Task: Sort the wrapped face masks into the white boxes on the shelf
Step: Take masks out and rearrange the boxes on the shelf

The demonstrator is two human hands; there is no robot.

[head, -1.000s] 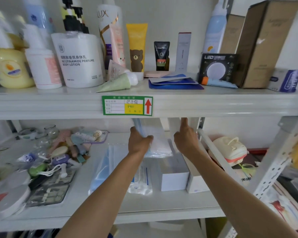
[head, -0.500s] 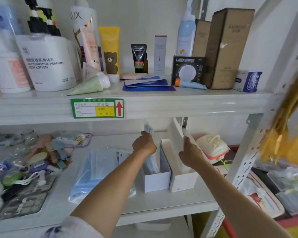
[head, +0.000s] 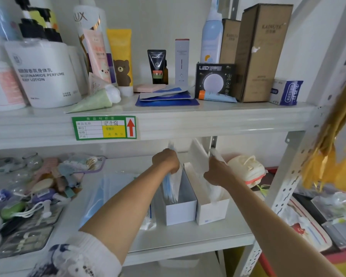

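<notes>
Holding everything here is a pale metal shelf unit [head: 188, 236], its upper level carrying lotion bottles [head: 46, 76], tubes and tall brown cartons [head: 264, 52], with a green price label [head: 104, 127] stuck on the front edge at about twelve o'clock from the hands. On the lower level, two white boxes are standing side by side with their open tops up, most likely so masks can be dropped in on edge and kept apart by kind.

Into the left white box [head: 181, 208] the left hand [head: 166, 159] is pushing a bundle of blue wrapped masks [head: 169, 188]; its fingers are curling round the top of the bundle, and the packets are standing upright, already partly inside the box. At three o'clock from it, the right hand [head: 216, 170] is pinching a white wrapped mask [head: 214, 191] and lowering it into the right white box [head: 212, 212], whose flap [head: 198, 156] is leaning up and back behind the hand, seemingly out of the way. Both hands appear to be working at once to save a trip.

At nine o'clock from the boxes, a loose pile of blue wrapped masks [head: 108, 188] is lying flat on the shelf board, just beside the left box, so the sorting looks well short of finished. Farther toward nine o'clock a clutter of small toiletries [head: 38, 186] is crowding the board. At three o'clock a cream-coloured mask or pouch [head: 246, 166] is sitting near the post, and gold tinsel [head: 332, 166] is hanging at the right edge.
</notes>
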